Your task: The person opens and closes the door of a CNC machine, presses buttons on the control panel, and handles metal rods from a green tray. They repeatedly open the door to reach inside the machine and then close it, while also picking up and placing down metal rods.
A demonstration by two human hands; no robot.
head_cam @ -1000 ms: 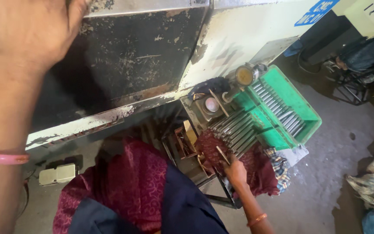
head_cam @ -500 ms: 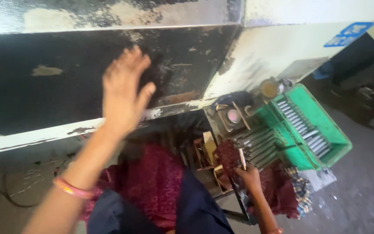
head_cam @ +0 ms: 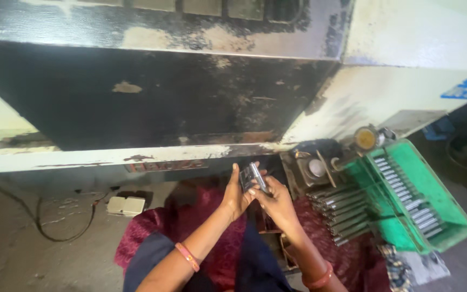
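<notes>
- A short shiny metal cylinder (head_cam: 253, 177) is held up just left of the green crate (head_cam: 449, 219), right in front of the dark machine panel (head_cam: 152, 103).
- It's pinched from both sides: left hand (head_cam: 235, 196) fingers curled behind it, thumb up; right hand (head_cam: 275, 201) fingertips pressed onto its lower end.
- More metal rods (head_cam: 337, 212) are laid in a row just left of the crate, others lined up inside it.
- A maroon cloth (head_cam: 201, 227) is spread below the hands, left of the crate.
</notes>
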